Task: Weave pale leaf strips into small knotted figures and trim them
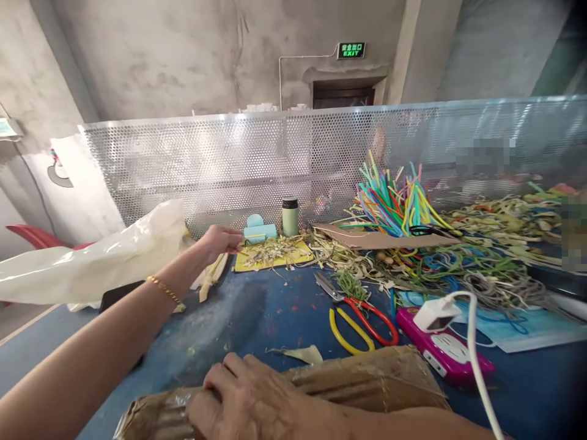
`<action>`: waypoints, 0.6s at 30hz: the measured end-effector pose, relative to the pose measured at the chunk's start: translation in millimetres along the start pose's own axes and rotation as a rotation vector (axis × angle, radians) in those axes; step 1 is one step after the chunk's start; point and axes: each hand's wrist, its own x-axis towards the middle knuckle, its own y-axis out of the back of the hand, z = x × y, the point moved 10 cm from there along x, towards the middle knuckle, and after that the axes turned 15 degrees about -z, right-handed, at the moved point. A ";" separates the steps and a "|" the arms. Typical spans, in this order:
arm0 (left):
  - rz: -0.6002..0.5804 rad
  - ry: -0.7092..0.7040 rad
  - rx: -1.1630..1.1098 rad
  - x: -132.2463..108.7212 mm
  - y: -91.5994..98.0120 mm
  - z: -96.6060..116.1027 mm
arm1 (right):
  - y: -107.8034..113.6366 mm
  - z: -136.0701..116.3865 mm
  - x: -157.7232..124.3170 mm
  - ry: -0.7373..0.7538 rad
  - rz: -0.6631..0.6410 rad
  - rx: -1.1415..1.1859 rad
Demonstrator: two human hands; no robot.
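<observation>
My left hand reaches out at the left end of a yellow sheet strewn with pale scraps, its fingers pressed together; what they hold, if anything, is too small to make out. Beside its fingertips lies a light blue roll. At the bottom of the view my right hand rests on a taped brown cardboard piece, fingers curled over its top. Scissors with one red and one yellow handle lie open beyond the cardboard, touched by neither hand.
A green jar stands before a perforated metal screen. Colourful strips, tangled cords, a magenta power strip with a white charger and a blue mask lie right. Cream plastic sheeting covers the left.
</observation>
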 end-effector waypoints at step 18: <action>0.191 0.038 1.035 -133.1 77.9 -19.9 | 33.1 -0.6 -11.7 -0.008 -0.089 0.229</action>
